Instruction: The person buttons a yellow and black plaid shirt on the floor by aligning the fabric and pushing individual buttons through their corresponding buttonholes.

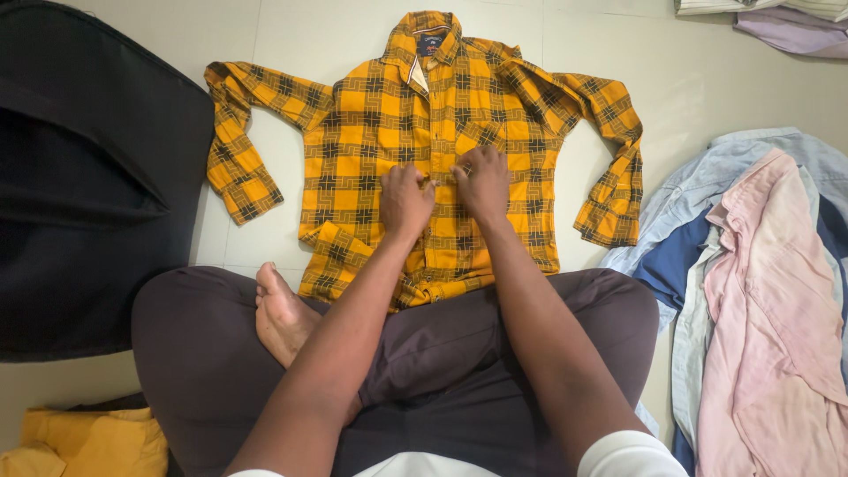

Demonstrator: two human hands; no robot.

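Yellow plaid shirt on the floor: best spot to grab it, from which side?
Probably the two shoulders, beside the collar, coming from above. The shirt lies flat, front up, sleeves spread, so nothing covers them. The left hand and right hand occupy the button placket at mid-chest.

Both my hands on the yellow plaid shirt

My left hand (405,199) and right hand (482,183) pinch the button placket of the yellow checked shirt (371,141), spread flat on the pale floor (265,35); a clothes pile (760,291) lies at the floor's right edge.
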